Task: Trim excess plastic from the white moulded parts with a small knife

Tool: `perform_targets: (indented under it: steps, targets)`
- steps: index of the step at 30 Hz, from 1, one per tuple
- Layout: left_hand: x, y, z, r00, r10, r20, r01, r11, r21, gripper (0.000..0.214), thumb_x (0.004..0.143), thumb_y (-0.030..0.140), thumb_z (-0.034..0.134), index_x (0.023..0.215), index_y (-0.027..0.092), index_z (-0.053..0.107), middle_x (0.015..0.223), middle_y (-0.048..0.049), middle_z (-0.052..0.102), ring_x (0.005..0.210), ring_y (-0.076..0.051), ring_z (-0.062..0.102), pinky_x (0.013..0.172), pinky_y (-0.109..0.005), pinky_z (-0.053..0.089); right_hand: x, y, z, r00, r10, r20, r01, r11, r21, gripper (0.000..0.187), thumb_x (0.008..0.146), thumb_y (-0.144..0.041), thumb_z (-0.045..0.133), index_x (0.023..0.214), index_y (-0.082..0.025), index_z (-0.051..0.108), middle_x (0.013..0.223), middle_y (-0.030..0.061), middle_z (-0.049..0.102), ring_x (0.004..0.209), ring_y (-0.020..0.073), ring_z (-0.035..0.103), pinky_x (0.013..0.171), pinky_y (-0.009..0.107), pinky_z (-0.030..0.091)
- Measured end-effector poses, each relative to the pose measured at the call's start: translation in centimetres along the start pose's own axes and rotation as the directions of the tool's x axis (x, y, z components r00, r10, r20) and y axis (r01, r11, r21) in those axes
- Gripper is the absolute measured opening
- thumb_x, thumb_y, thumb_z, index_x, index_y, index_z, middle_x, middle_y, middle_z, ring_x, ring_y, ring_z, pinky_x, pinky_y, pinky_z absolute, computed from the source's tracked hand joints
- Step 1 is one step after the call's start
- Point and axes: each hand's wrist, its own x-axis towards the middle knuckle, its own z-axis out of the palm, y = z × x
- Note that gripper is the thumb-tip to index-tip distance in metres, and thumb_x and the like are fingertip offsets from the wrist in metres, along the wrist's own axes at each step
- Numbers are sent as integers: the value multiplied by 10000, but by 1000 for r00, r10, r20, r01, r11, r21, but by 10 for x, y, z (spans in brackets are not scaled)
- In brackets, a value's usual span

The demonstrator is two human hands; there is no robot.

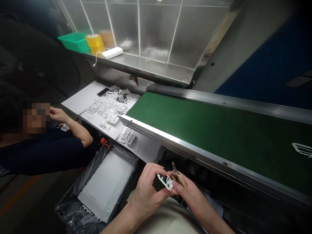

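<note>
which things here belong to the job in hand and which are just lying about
Likely in use:
white part, in the left hand
pale-handled cutters, in the right hand
heaped white pieces

Seemingly lying about:
green basket
yellow rolls
white box with cord

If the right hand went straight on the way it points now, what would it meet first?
Most likely the white part held by the left hand; it seems just ahead of the right hand, but exact depth is unclear.
</note>
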Motion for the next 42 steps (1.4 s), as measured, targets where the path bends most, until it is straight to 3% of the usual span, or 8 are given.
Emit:
perform_targets:
  steps: [4,12,20,25,31,36,38,42]
  targets:
    - [-2,-1,-4,999,20,39,-19,999,-43,41,1045,337,754,1066,304,766,963,2,774,914,-171,727,838,-290,591,5,5,3,997,-41,60,45,997,-61,462,1038,-660,655,1155,-221,739,920,20,670,906,216,639,873,341,544]
    - [-13,-11,-6,999,-6,32,4,998,55,181,1064,188,696,1165,322,762,1027,11,758,936,-150,708,824,-246,562,0,5,6,961,-228,-160,227,974,-21,254,971,-366,787,1177,-244,702,1033,6,710,929,166,653,876,291,540]
    - [-14,-6,-2,998,22,51,-26,996,88,194,1066,193,683,1168,337,765,1026,21,769,937,-146,722,828,-243,571,-17,-24,12,891,-438,-118,412,890,-196,170,970,-274,771,1133,-243,733,1061,14,780,944,162,684,924,307,568]
    - [-28,-14,-1,976,-215,23,214,976,24,175,1062,378,707,1206,293,760,1115,-33,794,992,-199,761,832,-294,603,-16,-22,17,888,-434,-151,397,890,-223,178,970,-298,755,1131,-228,728,1016,19,784,932,171,721,899,308,592]
    - [-32,-13,2,877,-477,-52,469,875,-115,487,1044,635,644,1407,317,706,1443,-75,732,1353,-276,681,1131,-402,580,-17,-18,29,908,-398,-130,368,907,-207,181,927,-278,773,1097,-237,728,990,1,767,912,170,724,886,298,596]
    - [-33,-8,-2,824,-536,187,567,766,-303,664,1102,646,490,1714,407,397,1731,-60,542,1571,-308,548,1308,-492,475,-11,-16,34,928,-358,-108,335,924,-184,221,913,-295,816,1110,-240,732,1001,1,761,1009,199,757,961,315,604]
    - [-35,-9,-2,840,-498,216,543,775,-325,669,1104,617,502,1726,405,374,1767,-56,504,1612,-316,503,1331,-491,449,-9,-18,33,929,-363,-78,339,915,-217,210,927,-294,802,1118,-242,733,1031,12,789,1018,209,770,973,324,605]
    - [-42,-9,12,888,-426,173,458,852,-253,531,1099,576,531,1588,380,595,1682,-73,591,1601,-328,505,1321,-493,452,-20,-20,26,900,-436,-8,412,856,-313,107,993,-310,715,1085,-269,751,1039,27,824,974,221,791,959,329,623]
